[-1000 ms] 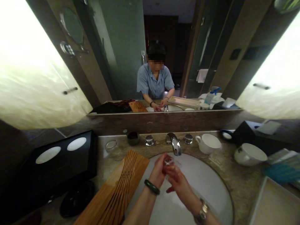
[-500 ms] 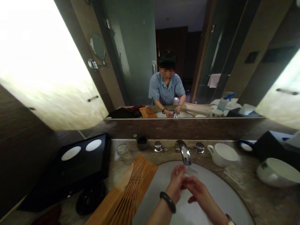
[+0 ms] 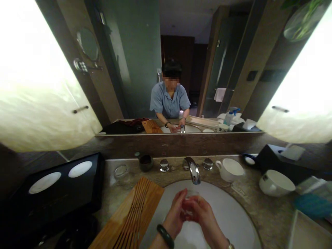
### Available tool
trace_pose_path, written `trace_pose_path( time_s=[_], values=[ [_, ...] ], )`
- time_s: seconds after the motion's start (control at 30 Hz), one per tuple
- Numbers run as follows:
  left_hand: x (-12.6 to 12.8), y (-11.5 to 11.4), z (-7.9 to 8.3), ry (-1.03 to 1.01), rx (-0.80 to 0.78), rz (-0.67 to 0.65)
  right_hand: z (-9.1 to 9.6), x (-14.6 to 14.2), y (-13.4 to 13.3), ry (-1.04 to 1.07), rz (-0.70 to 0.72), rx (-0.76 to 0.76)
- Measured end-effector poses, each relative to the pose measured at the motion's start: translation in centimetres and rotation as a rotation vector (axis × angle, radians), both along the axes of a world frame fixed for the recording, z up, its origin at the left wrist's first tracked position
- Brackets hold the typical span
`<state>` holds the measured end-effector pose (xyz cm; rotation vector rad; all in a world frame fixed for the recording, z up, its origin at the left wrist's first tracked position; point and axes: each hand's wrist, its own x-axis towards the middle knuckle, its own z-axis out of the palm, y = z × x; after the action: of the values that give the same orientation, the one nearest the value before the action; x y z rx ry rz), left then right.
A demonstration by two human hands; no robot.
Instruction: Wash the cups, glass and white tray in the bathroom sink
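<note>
Both my hands meet over the white sink basin [image 3: 233, 214], just below the chrome faucet [image 3: 193, 170]. Between them is a small clear glass [image 3: 190, 197], mostly hidden by my fingers. My left hand [image 3: 174, 213], with a dark green bangle on the wrist, wraps the glass from the left. From the right, my right hand [image 3: 204, 211] closes over it; a watch shows at that wrist. I cannot tell whether water is running.
A slatted wooden tray [image 3: 131, 216] lies left of the basin, beside a black tray [image 3: 59, 193] with two white discs. Behind stand an empty glass [image 3: 121, 172], a dark cup [image 3: 146, 162], a white cup [image 3: 230, 169], a white bowl [image 3: 276, 182] and a black box [image 3: 275, 155]. The mirror [image 3: 145, 76] reflects me.
My hands have shifted on the glass: the right hand now covers more of it, and both sit a little lower in the basin. The view has swung slightly.
</note>
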<state>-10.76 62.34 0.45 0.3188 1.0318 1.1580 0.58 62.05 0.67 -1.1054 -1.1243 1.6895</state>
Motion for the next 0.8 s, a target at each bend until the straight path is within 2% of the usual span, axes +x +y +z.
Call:
trace_pose_path(
  time_s=[0.07,0.13,0.2,0.3,0.4,0.47,0.53,0.63,0.73,0.8],
  values=[
    [-1.5,-0.7,1.0,0.127,0.069,0.009,-0.6,-1.3,-0.4,0.260,-0.045,-0.190],
    [-3.6,-1.0,2.0,0.430,0.201,0.025,-1.4,-2.6,-0.6,0.229,-0.100,-0.202],
    [-6.5,-1.3,2.9,0.787,0.389,0.051,-2.3,-3.8,-0.2,0.023,-0.155,-0.102],
    [-12.0,-2.0,3.7,1.143,0.553,0.123,-3.2,-5.2,2.0,-0.297,-0.127,0.209],
    [-18.1,-2.9,4.2,1.317,0.487,0.216,-2.5,-6.9,5.2,-0.544,-0.042,0.574],
    [-21.7,-3.5,4.7,1.439,0.407,0.238,-1.4,-8.5,7.2,-0.649,0.010,0.716],
    [-24.2,-4.1,5.3,1.547,0.322,0.229,-0.2,-10.4,8.6,-0.691,0.044,0.761],
    [-25.9,-4.6,5.6,1.608,0.205,0.170,1.1,-12.5,8.6,-0.685,0.048,0.762],
    [-26.4,-4.3,4.7,1.614,0.136,0.136,1.9,-12.2,6.3,-0.649,0.062,0.773],
    [-26.7,-3.6,3.7,1.632,0.121,0.126,2.5,-10.3,4.0,-0.605,0.064,0.737]
  ],
)
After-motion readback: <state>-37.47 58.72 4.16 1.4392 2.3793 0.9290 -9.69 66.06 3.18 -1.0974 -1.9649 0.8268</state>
